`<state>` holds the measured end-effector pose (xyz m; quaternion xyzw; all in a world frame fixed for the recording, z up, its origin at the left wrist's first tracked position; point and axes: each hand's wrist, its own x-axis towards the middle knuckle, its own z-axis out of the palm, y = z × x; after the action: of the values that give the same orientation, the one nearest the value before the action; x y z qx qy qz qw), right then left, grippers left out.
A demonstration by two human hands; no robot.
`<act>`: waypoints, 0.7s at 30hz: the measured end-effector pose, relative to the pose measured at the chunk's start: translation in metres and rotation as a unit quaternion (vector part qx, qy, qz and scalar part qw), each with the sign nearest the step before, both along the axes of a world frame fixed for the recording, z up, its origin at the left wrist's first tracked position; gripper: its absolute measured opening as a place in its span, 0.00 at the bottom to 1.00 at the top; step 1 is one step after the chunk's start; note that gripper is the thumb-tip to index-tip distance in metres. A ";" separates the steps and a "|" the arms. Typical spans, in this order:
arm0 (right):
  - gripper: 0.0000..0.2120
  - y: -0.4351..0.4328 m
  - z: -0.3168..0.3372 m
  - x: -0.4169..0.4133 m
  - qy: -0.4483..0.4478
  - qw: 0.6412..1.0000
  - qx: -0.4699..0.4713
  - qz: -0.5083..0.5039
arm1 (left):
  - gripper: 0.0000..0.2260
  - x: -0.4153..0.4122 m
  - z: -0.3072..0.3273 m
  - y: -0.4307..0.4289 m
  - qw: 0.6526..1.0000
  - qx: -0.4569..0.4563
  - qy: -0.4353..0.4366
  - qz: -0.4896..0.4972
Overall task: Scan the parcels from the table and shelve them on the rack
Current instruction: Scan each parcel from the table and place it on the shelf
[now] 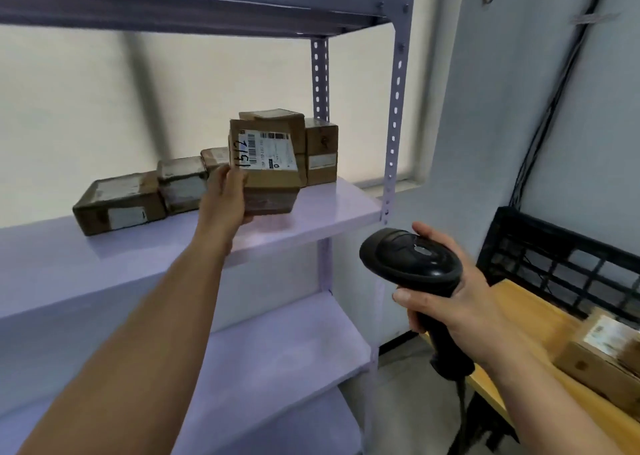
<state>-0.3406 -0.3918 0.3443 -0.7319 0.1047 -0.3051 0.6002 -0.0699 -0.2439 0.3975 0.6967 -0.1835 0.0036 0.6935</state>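
My left hand (225,195) grips a brown cardboard parcel (268,177) by its left side, just above the rack's middle shelf (311,219). Its white label with a barcode and handwritten digits faces me. Behind it stand stacked parcels (320,151) by the rack's rear post, and a row of parcels (121,203) runs leftward on the same shelf. My right hand (460,302) holds a black barcode scanner (412,260) by its handle, lower right, off the rack. Another parcel (602,357) lies on the wooden table (530,312) at the right edge.
The purple rack has an upper shelf (173,1) overhead and lower shelves (277,343) below. A perforated upright post (396,108) stands at the rack's right front. A black plastic crate (568,264) sits on the table against the wall. Cables (554,108) run down the wall.
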 end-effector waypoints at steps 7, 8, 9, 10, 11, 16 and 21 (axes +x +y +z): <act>0.38 0.000 0.010 0.070 -0.005 1.000 -0.014 0.020 | 0.31 0.077 0.035 0.012 0.994 0.032 -0.001 0.101; 0.38 0.000 0.012 0.078 -0.006 1.000 -0.016 0.019 | 0.34 0.092 0.038 0.011 0.993 0.044 -0.003 0.112; 0.38 0.000 0.014 0.086 -0.006 1.000 -0.020 0.017 | 0.36 0.105 0.041 0.011 0.992 0.054 -0.006 0.118; 0.38 0.001 0.015 0.093 -0.006 1.000 -0.023 0.015 | 0.37 0.115 0.045 0.009 0.991 0.063 -0.005 0.116; 0.38 0.001 0.017 0.101 -0.005 1.000 -0.024 0.013 | 0.38 0.125 0.048 0.008 0.991 0.073 -0.001 0.115; 0.38 0.002 0.017 0.128 -0.003 1.000 -0.015 0.011 | 0.34 0.151 0.062 -0.006 0.992 0.095 0.022 0.083; 0.38 -0.003 0.018 0.139 -0.002 1.000 -0.023 0.002 | 0.33 0.171 0.062 -0.022 0.988 0.134 0.032 0.073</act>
<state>-0.2014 -0.3945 0.3619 -0.7450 0.0954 -0.3080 0.5840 0.1009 -0.2657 0.4595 0.7947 -0.1087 0.0072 0.5972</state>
